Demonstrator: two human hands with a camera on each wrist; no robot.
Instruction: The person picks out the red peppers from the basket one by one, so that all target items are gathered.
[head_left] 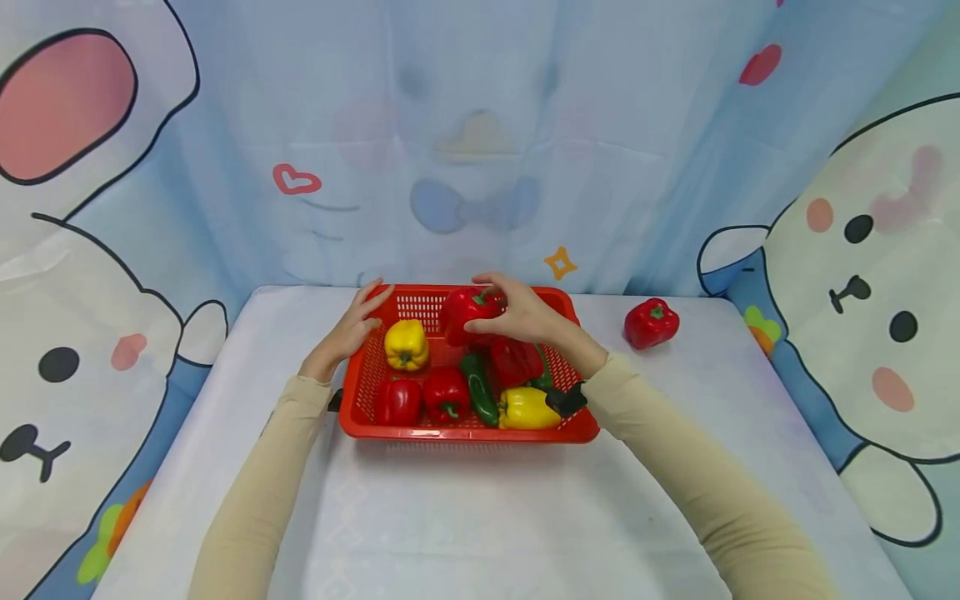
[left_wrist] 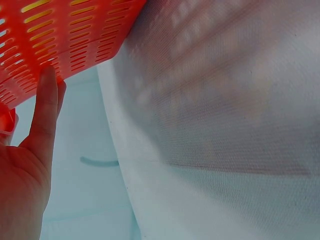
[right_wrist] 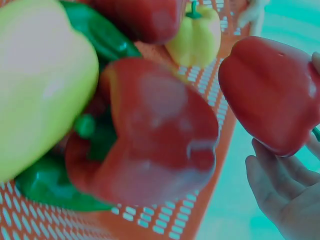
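Observation:
My right hand (head_left: 519, 313) grips a red bell pepper (head_left: 461, 315) above the back of the red plastic basket (head_left: 468, 434). In the right wrist view, this bell pepper (right_wrist: 270, 95) sits between the fingers, over the basket's rim. At the back left corner my left hand (head_left: 352, 327) holds the basket's edge, one finger against the slotted outer wall (left_wrist: 80, 40). Inside lie a yellow bell pepper (head_left: 407, 346) at the left, red bell peppers (head_left: 446, 393) in front and at right, a long green pepper (head_left: 479, 390), and another yellow bell pepper (head_left: 527, 408) at front right.
One more red bell pepper (head_left: 651, 323) rests on the white tablecloth (head_left: 480, 517), to the right of the basket. A blue curtain (head_left: 480, 233) with cartoon prints hangs behind the table.

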